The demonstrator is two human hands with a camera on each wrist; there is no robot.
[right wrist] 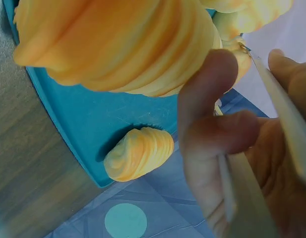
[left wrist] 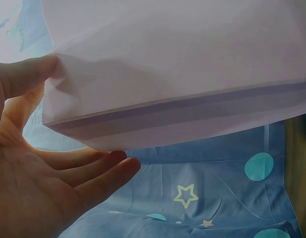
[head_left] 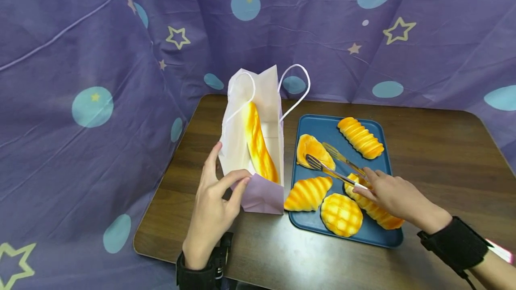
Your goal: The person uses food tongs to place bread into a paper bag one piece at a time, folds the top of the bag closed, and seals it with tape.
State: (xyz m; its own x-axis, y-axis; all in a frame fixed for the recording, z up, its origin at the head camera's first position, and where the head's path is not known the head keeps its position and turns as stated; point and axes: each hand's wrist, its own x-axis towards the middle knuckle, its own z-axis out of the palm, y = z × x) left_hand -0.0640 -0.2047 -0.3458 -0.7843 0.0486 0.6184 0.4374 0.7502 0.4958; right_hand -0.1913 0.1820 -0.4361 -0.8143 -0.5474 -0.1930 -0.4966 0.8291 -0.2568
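A pale lilac paper bag with white cord handles stands open, a long golden bread loaf slanting inside it. My left hand pinches the bag's near rim between thumb and fingers; other fingers extend along its side. In my right hand is a pair of serving tongs, its arms spread. The tong tips lie over and beside a rounded folded bun on the blue tray. Below the right hand lies a ridged loaf, large in the right wrist view.
Also on the tray are a croissant, a round crosshatched bun and a spiral roll. The tray sits right of the bag on a brown wooden table. A purple patterned curtain hangs behind and left of the table.
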